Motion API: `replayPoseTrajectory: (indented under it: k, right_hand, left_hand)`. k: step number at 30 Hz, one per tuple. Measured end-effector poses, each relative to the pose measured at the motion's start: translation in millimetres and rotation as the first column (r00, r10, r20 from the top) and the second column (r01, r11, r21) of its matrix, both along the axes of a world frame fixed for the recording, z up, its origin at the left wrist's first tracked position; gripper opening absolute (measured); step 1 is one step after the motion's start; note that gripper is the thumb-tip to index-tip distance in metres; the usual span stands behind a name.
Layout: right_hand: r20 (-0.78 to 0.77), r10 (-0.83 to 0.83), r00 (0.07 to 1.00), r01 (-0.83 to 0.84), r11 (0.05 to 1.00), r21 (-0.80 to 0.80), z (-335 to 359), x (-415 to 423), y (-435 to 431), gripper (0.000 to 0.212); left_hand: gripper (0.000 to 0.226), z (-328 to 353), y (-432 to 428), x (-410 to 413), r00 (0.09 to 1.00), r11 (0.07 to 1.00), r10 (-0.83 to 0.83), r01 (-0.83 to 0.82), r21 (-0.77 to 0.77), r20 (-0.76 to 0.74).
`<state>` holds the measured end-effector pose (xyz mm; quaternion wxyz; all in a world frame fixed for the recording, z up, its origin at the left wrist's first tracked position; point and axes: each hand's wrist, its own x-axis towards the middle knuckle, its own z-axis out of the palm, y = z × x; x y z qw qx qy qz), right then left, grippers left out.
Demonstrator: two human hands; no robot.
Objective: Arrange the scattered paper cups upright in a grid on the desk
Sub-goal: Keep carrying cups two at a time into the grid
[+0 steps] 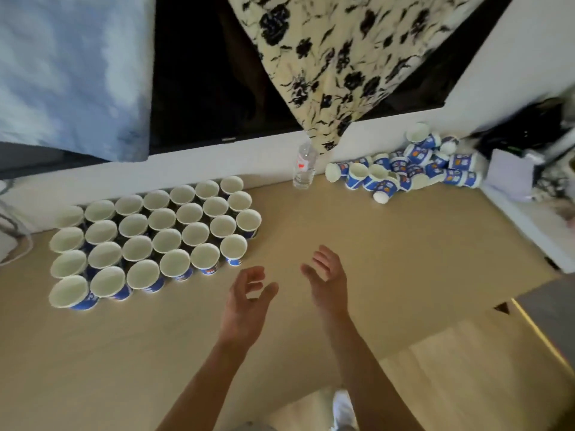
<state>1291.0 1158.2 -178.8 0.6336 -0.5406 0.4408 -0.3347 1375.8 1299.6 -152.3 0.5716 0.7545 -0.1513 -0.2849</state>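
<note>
Roughly half done: grid of upright paper cups (pixel 161 219) at left; heap of toppled cups (pixel 418 154) back right, unsorted; left hand (pixel 247 298), right hand (pixel 330 283) empty, fingers loose

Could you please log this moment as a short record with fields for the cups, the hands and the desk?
grid: upright cups in packed rows, left part of the desk
pile: tumbled cups, many on their sides, far right of the desk
left hand: empty, fingers loosely curled, over the desk
right hand: empty, fingers relaxed, over the desk
bottle: clear, upright, between grid and pile
</note>
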Motion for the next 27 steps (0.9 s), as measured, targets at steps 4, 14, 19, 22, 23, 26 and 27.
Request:
replayPoseTrajectory:
  k: [4, 14, 19, 22, 23, 26, 27]
  right_hand:
    - [0.129, -0.030, 0.991, 0.028, 1.000, 0.012, 23.0, -45.4, -39.7, 0.049]
    - [0.116, 0.174, 0.978, -0.168, 0.984, -0.055, 60.7, -165.1, -156.5, 0.038]
    - [0.037, 0.219, 0.975, -0.217, 0.974, -0.061, 69.8, -204.6, -207.2, 0.039]
    - [-0.011, 0.254, 0.967, -0.254, 0.965, -0.070, 67.6, -211.5, -239.6, 0.041]
    - [-0.020, 0.259, 0.966, -0.260, 0.963, -0.071, 64.9, -211.5, -249.4, 0.043]
    - [-0.049, 0.243, 0.969, -0.245, 0.968, -0.054, 55.7, -207.5, -275.2, 0.057]
    - [-0.054, 0.236, 0.970, -0.239, 0.970, -0.042, 53.2, -207.0, -280.6, 0.060]
  left_hand:
    - [0.027, 22.3, -50.5, -32.7, 0.999, 0.998, -0.022, 0.025, -0.063, 0.047]
    - [0.032, 75.4, -193.6, -137.2, 0.993, 0.976, 0.072, -0.052, -0.213, 0.090]
    - [0.037, 91.3, -238.6, -175.1, 0.992, 0.975, 0.080, -0.058, -0.213, 0.097]
    - [0.024, 93.8, -264.4, -181.6, 0.989, 0.983, 0.067, -0.044, -0.180, 0.129]
    - [0.023, 93.2, -273.3, -181.6, 0.988, 0.984, 0.068, -0.045, -0.170, 0.137]
    - [0.019, 85.2, -301.2, -174.6, 0.987, 0.987, 0.072, -0.048, -0.156, 0.146]
    - [0.019, 82.0, -309.1, -171.8, 0.988, 0.987, 0.067, -0.045, -0.151, 0.141]
